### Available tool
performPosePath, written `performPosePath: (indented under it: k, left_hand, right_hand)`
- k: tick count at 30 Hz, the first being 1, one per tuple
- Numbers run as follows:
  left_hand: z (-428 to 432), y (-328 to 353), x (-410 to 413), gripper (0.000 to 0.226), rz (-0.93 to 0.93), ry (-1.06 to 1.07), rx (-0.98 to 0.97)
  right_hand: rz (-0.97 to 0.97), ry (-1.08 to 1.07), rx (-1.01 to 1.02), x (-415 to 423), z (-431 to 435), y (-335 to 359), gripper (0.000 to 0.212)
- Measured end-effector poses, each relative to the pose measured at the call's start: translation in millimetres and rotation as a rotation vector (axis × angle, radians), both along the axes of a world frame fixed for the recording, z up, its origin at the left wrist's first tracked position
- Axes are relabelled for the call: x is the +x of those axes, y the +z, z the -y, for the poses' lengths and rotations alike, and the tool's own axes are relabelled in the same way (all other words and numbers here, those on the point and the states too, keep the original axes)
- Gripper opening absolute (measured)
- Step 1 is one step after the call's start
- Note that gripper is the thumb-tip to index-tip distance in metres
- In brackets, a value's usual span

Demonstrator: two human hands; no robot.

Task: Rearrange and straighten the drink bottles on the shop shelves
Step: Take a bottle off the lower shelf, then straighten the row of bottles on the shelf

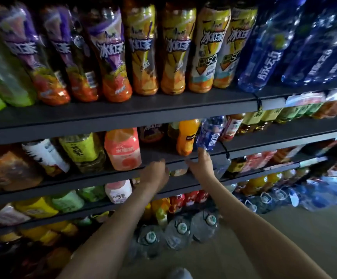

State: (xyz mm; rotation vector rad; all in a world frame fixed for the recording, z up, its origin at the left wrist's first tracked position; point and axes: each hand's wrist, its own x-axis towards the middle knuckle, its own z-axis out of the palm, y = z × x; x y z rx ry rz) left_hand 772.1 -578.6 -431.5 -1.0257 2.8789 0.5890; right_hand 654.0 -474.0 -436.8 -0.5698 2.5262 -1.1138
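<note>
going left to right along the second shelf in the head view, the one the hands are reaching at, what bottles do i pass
white-labelled bottle → yellow-green-labelled tea bottle → pink peach-drink bottle → a bare gap of shelf → orange juice bottle → small blue water bottle, just above the right hand

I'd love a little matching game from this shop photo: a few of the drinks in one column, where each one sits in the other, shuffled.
Things:
1. pink bottle
2. small orange bottle
3. dark blue bottles
4. big clear water jugs

Places:
A. on the floor below the shelves
B. top shelf, far right
C. second shelf, just above the right hand
D. second shelf, up and left of the left hand

Pairs: 1-D, 2-C, 3-B, 4-A
</note>
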Motion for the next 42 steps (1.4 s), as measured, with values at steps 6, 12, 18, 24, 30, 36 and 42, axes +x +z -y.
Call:
performPosePath:
  k: [6, 12, 18, 24, 30, 36, 42]
  left_hand:
    - [-0.4, -40.1, -16.7, 0.029, 0.072, 0.008, -0.101]
    - [-9.9, -44.0, -1.4, 0.027, 0.063, 0.040, 0.053]
    - [-44.8, -17.6, 34.4, 0.032, 0.100, 0.032, 0.106]
    - [-94.1, 14.1, 99.9, 0.030, 0.042, 0.107, 0.087]
    - [-103.3, 52.0, 183.5, 0.052, -0.216, 0.200, 0.064]
    - [-72.2, 93.9, 264.1, 0.074, -0.535, 0.293, 0.027]
    - [9.9, 144.8, 407.7, 0.057, -0.699, 0.471, -0.073]
  right_hand:
    - [-0.084, -0.143, -0.193, -22.0, 56.3, -17.1, 0.067]
    - [-0.128, -0.089, -0.187, -31.7, 45.0, -14.9, 0.055]
    - [-0.015, 0.034, -0.205, 17.2, -22.5, 0.2, 0.054]
    - [-0.018, 0.202, -0.228, 86.4, -70.2, 21.6, 0.056]
    - [-0.007, 0.362, -0.289, 161.2, -61.8, 58.6, 0.052]
    - [-0.057, 0.580, -0.386, 255.2, -6.7, 104.9, 0.065]
    - [0.029, 0.956, -0.447, 375.6, 94.2, 159.6, 0.062]
